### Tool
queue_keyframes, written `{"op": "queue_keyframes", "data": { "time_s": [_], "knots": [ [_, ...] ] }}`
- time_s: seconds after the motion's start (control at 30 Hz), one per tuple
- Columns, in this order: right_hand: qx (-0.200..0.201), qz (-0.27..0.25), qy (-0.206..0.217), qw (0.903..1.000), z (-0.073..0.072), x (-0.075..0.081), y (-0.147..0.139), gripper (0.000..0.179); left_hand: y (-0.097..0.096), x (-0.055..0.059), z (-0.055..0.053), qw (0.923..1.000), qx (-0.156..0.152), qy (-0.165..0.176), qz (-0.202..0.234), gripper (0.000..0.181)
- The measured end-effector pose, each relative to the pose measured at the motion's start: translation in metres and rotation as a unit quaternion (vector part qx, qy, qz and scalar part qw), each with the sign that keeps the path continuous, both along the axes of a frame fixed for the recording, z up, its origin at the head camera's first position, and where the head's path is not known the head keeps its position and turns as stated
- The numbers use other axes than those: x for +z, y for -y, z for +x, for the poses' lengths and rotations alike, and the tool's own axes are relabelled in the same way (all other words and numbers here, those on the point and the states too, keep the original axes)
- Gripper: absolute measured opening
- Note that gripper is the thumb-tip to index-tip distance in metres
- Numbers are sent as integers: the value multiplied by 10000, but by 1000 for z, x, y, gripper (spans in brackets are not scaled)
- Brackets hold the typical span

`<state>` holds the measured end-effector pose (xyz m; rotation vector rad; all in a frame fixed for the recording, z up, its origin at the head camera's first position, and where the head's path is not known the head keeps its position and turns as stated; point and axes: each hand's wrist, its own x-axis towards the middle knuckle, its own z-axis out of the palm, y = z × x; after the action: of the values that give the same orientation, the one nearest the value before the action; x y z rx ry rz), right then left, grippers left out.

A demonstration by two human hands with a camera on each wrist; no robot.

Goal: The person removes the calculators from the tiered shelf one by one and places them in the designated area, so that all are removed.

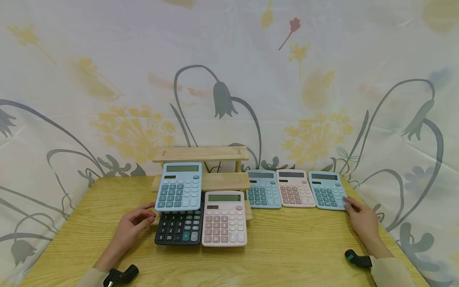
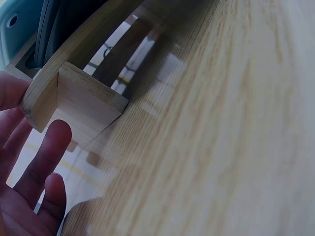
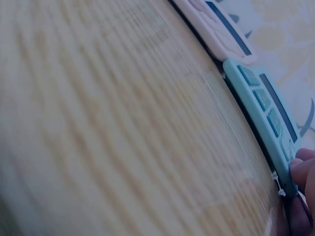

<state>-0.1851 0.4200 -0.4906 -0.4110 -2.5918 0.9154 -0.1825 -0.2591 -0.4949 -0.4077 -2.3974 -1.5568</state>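
Note:
My right hand (image 1: 362,223) pinches the lower right corner of a blue calculator (image 1: 326,191), the rightmost of a row on the table. In the right wrist view the thumb (image 3: 302,169) lies on the calculator's (image 3: 261,103) edge and a finger sits below it. My left hand (image 1: 134,223) is beside the stepped wooden rack (image 1: 201,153), its fingers loosely bent. The left wrist view has a fingertip at the end of a rack board (image 2: 39,108). On the rack stand another blue calculator (image 1: 179,189), a black calculator (image 1: 177,233) partly hidden below it, and a pink calculator (image 1: 224,219).
Between the rack and the held calculator, a third blue calculator (image 1: 264,191) and a second pink calculator (image 1: 295,191) lean at the table's back. A patterned cloth (image 1: 251,59) hangs behind the wood-grain table (image 1: 287,247).

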Motion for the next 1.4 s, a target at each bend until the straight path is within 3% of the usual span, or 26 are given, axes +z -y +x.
{"op": "queue_keyframes", "data": {
  "time_s": [0.3, 0.97, 1.13, 1.4],
  "knots": [
    [342, 215, 17, 9992, -2, -1, 1, 45, 0, 1, 1, 10000, -2, 0, -8, 7],
    [503, 602, -41, 9969, -3, -1, 2, 45, -3, 4, 4, 10000, 32, -10, 16, 7],
    [315, 344, 53, 9989, -1, 0, 4, 48, -2, 2, 3, 10000, -2, 6, 20, 6],
    [-120, -521, 51, 9986, 5, 9, 7, 50, 0, 1, 1, 10000, -34, -54, -2, 6]
  ]
}}
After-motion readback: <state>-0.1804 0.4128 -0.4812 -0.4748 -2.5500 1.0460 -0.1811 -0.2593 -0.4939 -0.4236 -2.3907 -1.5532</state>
